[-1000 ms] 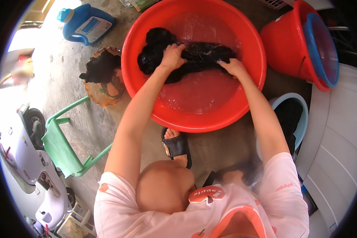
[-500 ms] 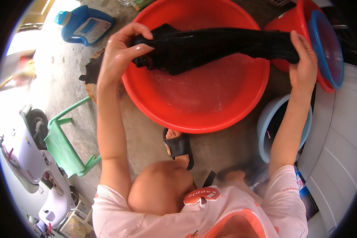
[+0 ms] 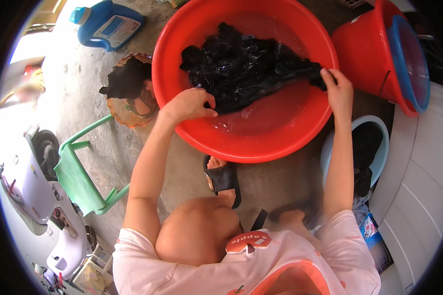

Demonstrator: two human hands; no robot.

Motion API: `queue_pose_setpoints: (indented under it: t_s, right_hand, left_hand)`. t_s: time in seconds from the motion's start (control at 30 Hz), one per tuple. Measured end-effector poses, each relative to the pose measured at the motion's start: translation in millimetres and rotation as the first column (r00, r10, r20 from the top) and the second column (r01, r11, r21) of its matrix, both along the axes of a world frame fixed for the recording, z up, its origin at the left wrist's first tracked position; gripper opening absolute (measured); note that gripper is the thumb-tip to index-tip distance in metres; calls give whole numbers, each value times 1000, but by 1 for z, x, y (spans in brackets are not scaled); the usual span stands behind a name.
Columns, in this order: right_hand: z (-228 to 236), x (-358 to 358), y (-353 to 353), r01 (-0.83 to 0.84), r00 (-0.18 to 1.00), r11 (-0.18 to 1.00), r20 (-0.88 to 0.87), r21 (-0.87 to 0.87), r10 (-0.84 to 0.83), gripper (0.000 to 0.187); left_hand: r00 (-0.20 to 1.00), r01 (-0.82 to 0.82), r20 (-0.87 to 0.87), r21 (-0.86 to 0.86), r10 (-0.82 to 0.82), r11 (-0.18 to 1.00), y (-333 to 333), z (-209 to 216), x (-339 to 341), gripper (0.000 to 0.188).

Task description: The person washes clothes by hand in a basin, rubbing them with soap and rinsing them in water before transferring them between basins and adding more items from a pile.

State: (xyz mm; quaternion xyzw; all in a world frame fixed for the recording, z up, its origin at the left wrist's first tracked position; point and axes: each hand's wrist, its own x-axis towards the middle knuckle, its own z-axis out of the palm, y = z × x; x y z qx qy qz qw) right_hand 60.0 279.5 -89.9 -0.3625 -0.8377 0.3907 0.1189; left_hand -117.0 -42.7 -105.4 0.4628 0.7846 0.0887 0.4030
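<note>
A wet black garment (image 3: pixel 246 66) lies spread in the water of a large red basin (image 3: pixel 206 143). My left hand (image 3: pixel 191 104) is at the basin's near left side, its fingers closed on the garment's near edge. At the right rim my right hand (image 3: pixel 337 86) pinches another end of the cloth between thumb and fingers. Between the two hands the near edge is drawn out in a line, while the rest lies crumpled in the water. What kind of garment it is, I cannot tell.
Left of the basin, dark cloth (image 3: pixel 128 81) lies over an orange basket (image 3: pixel 120 110). A blue detergent jug (image 3: pixel 110 25) stands beyond it, with a green stool (image 3: pixel 81 182) nearer. On the right are a red bucket (image 3: pixel 362 54), a blue basin (image 3: pixel 411 64) and a light-blue tub (image 3: pixel 385 147) holding black cloth.
Both hands have come down and closer together. The black garment, stretched above the basin before, now lies in the water with its near edge still held.
</note>
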Motion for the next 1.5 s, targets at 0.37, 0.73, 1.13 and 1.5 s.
queue_pose_setpoints:
  t_s: [0.37, 0.73, 1.13, 1.5]
  right_hand:
    - [-77, -21, -115, -619, 765, 772, 334, 146, 550, 56]
    - [-169, -28, -49, -470, 802, 880, 451, 68, 393, 59]
    - [-73, -23, -110, -430, 872, 875, 149, -223, 467, 34]
    - [123, -49, -50, -266, 797, 956, -531, 121, 289, 14]
  left_hand:
    - [839, -83, -540, -3, 68, 997, 36, -65, 36, 86]
    - [900, -314, -356, -131, 251, 940, 30, -78, -11, 78]
    - [840, -345, -145, 602, 523, 720, 33, 69, 2, 27]
    - [514, -747, 665, 657, 543, -97, 12, 190, -9, 32]
